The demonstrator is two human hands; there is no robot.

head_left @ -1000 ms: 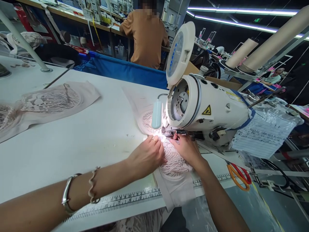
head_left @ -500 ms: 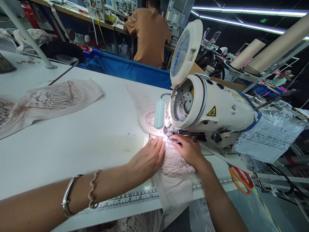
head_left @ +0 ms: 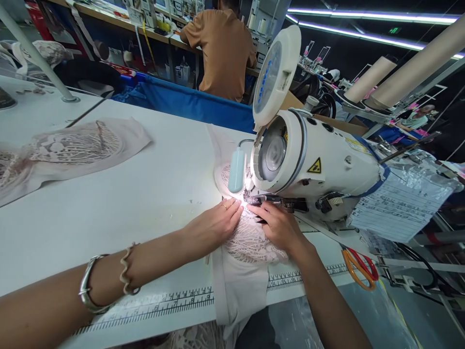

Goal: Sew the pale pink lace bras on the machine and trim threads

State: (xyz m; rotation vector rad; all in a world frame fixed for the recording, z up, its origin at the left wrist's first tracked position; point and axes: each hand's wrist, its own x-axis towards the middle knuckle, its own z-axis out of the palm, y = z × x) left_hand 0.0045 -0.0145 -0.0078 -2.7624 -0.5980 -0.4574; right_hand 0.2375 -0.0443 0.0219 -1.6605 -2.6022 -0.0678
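The handwriting on the white paper sheet was too small to read. The tall beige thread cone was cut off at the picture's right edge.

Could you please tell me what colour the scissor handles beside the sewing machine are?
One handle is orange, the other red, clearest in the head view.

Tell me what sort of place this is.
Probably a garment sewing workshop: a sewing machine with lace fabric beneath it, large thread cones, and more machines on benches behind.
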